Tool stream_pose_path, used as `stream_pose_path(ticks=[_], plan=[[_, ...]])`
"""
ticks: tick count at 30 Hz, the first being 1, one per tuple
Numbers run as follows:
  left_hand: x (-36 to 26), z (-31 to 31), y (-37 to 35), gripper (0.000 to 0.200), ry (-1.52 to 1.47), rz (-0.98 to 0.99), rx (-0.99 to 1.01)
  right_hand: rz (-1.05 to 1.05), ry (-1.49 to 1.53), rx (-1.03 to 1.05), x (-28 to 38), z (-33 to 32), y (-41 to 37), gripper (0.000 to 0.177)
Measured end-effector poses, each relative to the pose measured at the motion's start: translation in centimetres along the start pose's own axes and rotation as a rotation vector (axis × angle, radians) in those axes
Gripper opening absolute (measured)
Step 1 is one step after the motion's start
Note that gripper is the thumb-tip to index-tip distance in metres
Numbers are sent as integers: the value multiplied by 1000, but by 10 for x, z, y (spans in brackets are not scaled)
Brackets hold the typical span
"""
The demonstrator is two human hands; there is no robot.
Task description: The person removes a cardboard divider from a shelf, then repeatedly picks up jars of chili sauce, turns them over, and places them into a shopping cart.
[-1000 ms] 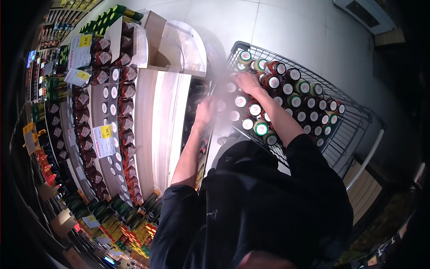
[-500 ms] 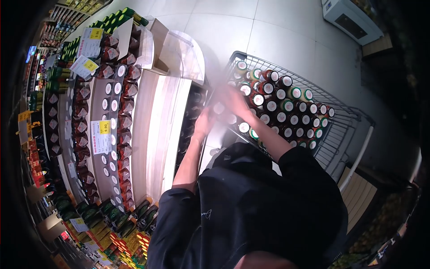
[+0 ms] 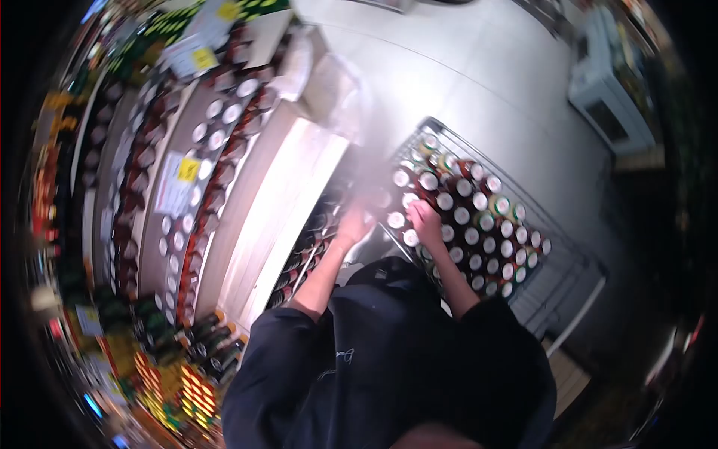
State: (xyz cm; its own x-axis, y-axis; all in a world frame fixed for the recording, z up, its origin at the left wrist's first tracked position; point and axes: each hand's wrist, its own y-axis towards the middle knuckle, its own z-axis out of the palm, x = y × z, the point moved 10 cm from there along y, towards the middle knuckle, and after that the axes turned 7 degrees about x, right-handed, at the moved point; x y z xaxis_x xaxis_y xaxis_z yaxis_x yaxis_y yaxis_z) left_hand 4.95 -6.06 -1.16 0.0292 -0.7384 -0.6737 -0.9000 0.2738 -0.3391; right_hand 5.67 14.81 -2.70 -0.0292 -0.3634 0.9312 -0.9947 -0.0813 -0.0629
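My right hand (image 3: 425, 221) is over the shopping cart, among many lidded jars (image 3: 462, 216) with round white labels on top. Its fingers are curled at the lid of one jar (image 3: 410, 200); what they hold, if anything, is hidden. My left hand (image 3: 354, 223) is stretched forward between the shelf and the cart, its fingers smeared by motion. A blurred round lid (image 3: 383, 198) shows just right of the left fingertips. Dark bottles (image 3: 288, 278) lie on the low shelf beside my left forearm.
The wire cart (image 3: 516, 169) stands front right, its handle (image 3: 580, 314) angled toward my right side. A tiered shelf of jars with price tags (image 3: 177, 183) fills the left, with a bare pale shelf board (image 3: 273, 202) nearest me. A white cabinet (image 3: 609, 90) stands far right.
My hands, close together and blurred before, are now apart: the right over the jars in the cart, the left by the shelf. The view has turned, and the cart sits lower in it.
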Motion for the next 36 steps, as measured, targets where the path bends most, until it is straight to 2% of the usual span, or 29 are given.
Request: stream_pose_path(ticks=[1,3,4,6,9,12,14,15,16,17,19,21,23,24,25,27,28,32,34,35,36], plan=[[-1,1,-4,64,-7,-123,96,55,119,39,-3,4,0,17],[-16,-15,-16,64,-60,148,-161,88,195,109,3,11,-2,18],[-7,-13,-18,65,-124,38,-122,70,181,137,12,16,1,18],[15,-9,-27,64,-230,-42,-143,60,214,199,33,25,6,17],[44,-9,-43,50,-431,-42,-137,56,297,304,60,48,21,17],[69,-21,-67,44,-466,-39,-128,-35,295,342,106,65,39,16],[87,-34,-80,43,-479,66,-205,-23,319,341,128,78,48,16],[93,-46,-87,44,-474,120,-247,16,301,329,148,82,48,16],[94,-61,-95,44,-358,76,-219,-7,318,319,149,93,51,16],[101,-72,-103,45,-428,27,-182,-32,334,309,148,102,53,16],[93,-120,-138,46,-530,48,-257,-7,321,342,157,125,45,18],[90,-152,-162,46,-565,53,-239,3,341,404,161,158,32,17],[111,-176,-182,46,-543,-51,-331,6,273,466,174,191,14,17],[112,-188,-192,46,-543,-7,-358,29,269,494,171,208,6,16],[120,-192,-201,45,-511,-83,-337,51,265,522,166,226,-1,16],[127,-203,-219,45,-450,-28,-407,61,270,563,180,259,-17,16],[136,-200,-226,45,-490,-59,-374,12,208,566,182,274,-20,16],[142,-220,-260,44,-625,22,-307,-96,49,584,180,324,-29,16],[136,-234,-275,38,-766,76,-136,-113,37,595,184,338,-33,16],[134,-256,-289,38,-764,81,-138,-129,25,604,192,343,-35,15],[120,-276,-304,33,-644,138,-35,-148,15,610,198,350,-36,15]])
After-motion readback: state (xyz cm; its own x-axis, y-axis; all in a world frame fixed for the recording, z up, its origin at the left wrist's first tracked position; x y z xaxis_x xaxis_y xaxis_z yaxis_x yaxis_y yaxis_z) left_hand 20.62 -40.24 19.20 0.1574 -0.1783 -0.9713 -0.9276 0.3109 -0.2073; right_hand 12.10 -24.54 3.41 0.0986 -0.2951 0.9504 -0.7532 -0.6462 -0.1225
